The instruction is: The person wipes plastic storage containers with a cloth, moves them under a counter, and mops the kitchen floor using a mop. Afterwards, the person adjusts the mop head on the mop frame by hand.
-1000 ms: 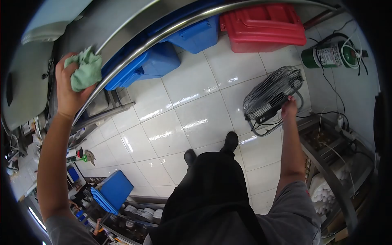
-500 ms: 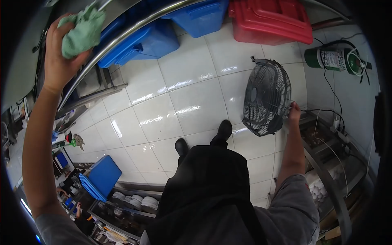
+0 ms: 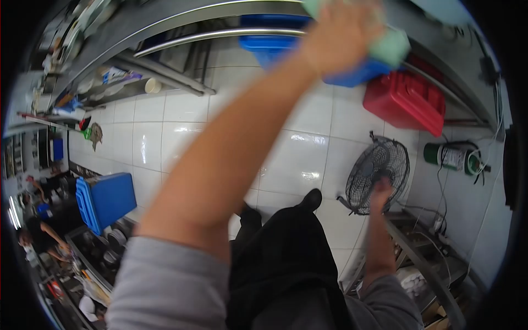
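My left hand (image 3: 344, 38), smeared by motion, is over the steel counter's edge at the top with a light green cloth (image 3: 393, 47) under and beside it. At the right, my right hand (image 3: 381, 193) is closed at the middle of a black round fan (image 3: 366, 170). The fan's wire cage faces up, above the white tiled floor. Which part of the fan the fingers grip is hard to make out.
Under the counter (image 3: 181, 14) are blue bins (image 3: 269, 47) and a red bin (image 3: 407, 99). A green cylinder (image 3: 443, 157) and cables lie by the right wall. A metal rack (image 3: 418, 258) stands lower right. Other people (image 3: 47, 234) are at far left.
My left hand has swept right along the counter with the cloth. The fan has turned, its round face now more visible, and my right hand has moved onto its middle. The view has shifted left.
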### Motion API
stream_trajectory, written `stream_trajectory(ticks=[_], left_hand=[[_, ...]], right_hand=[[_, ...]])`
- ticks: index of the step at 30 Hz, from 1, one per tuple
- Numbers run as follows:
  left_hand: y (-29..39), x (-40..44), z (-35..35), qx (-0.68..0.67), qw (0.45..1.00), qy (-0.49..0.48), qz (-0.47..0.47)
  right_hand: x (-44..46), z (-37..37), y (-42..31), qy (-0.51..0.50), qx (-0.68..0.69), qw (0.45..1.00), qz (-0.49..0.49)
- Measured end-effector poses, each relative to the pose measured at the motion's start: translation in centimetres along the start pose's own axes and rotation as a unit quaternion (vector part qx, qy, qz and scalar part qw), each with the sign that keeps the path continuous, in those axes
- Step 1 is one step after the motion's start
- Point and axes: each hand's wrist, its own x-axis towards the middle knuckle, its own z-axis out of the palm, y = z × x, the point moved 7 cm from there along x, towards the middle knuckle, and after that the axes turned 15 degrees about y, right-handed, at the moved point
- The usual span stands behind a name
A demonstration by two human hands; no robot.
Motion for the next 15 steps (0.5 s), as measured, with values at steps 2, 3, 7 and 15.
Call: stream_trajectory(ticks=[2, 3, 7, 15], left_hand=[[4.5, -12.0, -1.5, -0.113, 0.992, 0.006, -0.063], [6.8, -18.9, -2.3, -0.245, 0.953, -0.050, -0.169], [10.0, -42.0, -16.5, -0.296, 0.801, -0.270, -0.444], [1.3, -53.6, -46.9, -0.135, 0.801, -0.224, -0.538]], right_hand=[[-13.1, 3.9, -7.3, -0.197, 0.303, 0.863, 0.354], [-18.7, 4.4, -16.6, -0.348, 0.487, 0.625, 0.500], [-36.3, 2.0, -38.2, -0.550, 0.414, 0.325, 0.648], [-56.4, 4.1, -52.5, -0.769, 0.001, 0.361, 0.527]])
